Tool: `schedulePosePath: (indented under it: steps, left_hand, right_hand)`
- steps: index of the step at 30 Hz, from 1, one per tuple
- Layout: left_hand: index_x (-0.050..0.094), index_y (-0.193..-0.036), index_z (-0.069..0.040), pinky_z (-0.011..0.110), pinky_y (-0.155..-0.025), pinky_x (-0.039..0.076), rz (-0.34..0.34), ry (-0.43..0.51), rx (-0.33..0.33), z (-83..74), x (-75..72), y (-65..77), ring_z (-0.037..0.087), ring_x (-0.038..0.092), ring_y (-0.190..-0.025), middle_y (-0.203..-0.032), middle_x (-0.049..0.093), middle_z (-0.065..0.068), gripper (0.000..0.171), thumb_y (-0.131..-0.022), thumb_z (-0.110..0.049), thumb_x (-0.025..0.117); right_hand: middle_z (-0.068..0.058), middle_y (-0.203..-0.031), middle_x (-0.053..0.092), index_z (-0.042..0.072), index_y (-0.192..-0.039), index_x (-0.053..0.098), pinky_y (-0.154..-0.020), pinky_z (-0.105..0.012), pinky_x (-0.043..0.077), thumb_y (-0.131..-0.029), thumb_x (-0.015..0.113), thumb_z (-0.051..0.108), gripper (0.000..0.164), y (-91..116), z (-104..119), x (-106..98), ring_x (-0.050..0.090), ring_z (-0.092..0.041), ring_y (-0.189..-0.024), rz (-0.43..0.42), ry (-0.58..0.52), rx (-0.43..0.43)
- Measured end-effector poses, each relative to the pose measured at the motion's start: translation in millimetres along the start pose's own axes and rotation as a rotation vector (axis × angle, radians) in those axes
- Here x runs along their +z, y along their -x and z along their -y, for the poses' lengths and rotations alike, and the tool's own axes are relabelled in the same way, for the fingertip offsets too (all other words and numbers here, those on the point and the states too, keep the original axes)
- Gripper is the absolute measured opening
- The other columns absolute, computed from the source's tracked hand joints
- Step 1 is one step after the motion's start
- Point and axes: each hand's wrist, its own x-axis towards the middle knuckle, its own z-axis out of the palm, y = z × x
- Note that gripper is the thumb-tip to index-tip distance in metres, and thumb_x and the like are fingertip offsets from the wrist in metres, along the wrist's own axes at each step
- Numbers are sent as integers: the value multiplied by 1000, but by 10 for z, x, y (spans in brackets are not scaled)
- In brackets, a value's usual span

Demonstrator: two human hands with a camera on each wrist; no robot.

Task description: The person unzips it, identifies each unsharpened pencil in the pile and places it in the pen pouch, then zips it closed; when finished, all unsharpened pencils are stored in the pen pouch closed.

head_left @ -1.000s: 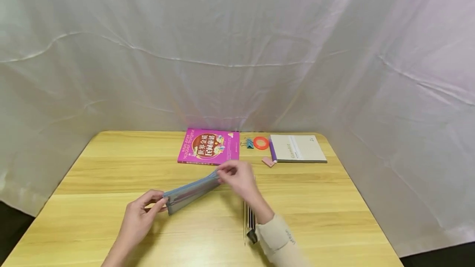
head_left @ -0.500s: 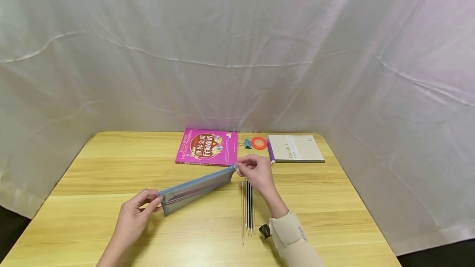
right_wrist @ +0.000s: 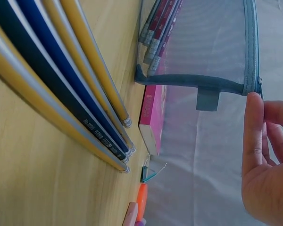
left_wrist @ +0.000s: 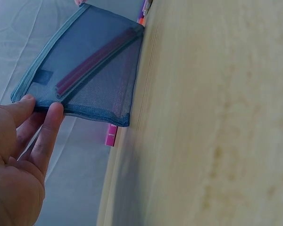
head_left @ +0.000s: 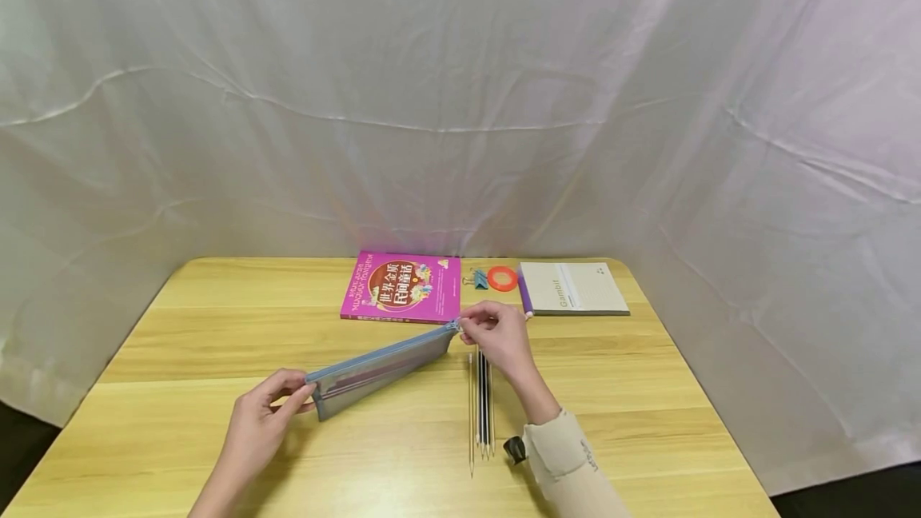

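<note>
A blue-grey mesh zip pencil pouch (head_left: 384, 370) hangs tilted above the table between both hands, its right end higher. Several dark red pencils (right_wrist: 158, 35) show through the mesh. My left hand (head_left: 262, 418) pinches the pouch's left end between thumb and fingers, near the zip edge. At the opposite end, my right hand (head_left: 500, 338) pinches the top corner where the zip slider (right_wrist: 260, 87) sits. The zip looks closed along the part seen in the right wrist view. Below my right hand, several yellow and dark pencils (head_left: 484, 406) lie side by side on the table.
A pink book (head_left: 406, 286) lies at the back of the wooden table (head_left: 180, 342). To its right are a blue binder clip (head_left: 480, 279), an orange ring (head_left: 502, 278), a purple pen (head_left: 526, 292) and a pale notebook (head_left: 576, 288). A pink eraser-like block (right_wrist: 130, 214) is also there.
My right hand has moved right and slightly up to the pouch's far corner, uncovering more of the pouch and the loose pencils. Over the last half second both hands are nearly still.
</note>
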Motion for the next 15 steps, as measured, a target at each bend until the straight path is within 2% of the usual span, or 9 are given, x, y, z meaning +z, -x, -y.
schedulePosePath:
  steps: [5,8,12,15]
  left_hand:
    - [74,-97,-5,26,-68,63,7,4,-1,5,-4,-3,0,70,-84,-96,73,8,10,-93,5,71]
    - [74,-98,-5,26,-68,63,11,6,-2,10,-7,-2,0,69,-84,-96,73,10,9,-94,3,71]
    - [74,-99,-4,26,-68,63,19,11,0,22,-13,-2,0,69,-84,-96,73,11,9,-94,3,71]
    - [74,-100,-4,26,-68,63,27,19,2,25,-17,-7,1,70,-85,-97,73,11,9,-94,3,71]
  right_hand:
    - [-13,-80,72,-1,-98,78,-64,-31,64,-90,76,-2,8,2,-4,4,71,-15,-66,10,2,-25]
    - [-13,-87,72,1,-102,77,-67,-30,64,-91,76,2,11,8,-19,12,72,-17,-76,31,37,-54]
    - [-12,-105,71,7,-113,75,-71,-31,64,-94,76,9,19,23,-52,27,70,-22,-92,110,57,-51]
    - [-13,-119,68,8,-121,72,-74,-38,65,-94,76,11,27,40,-65,40,68,-25,-98,181,32,-18]
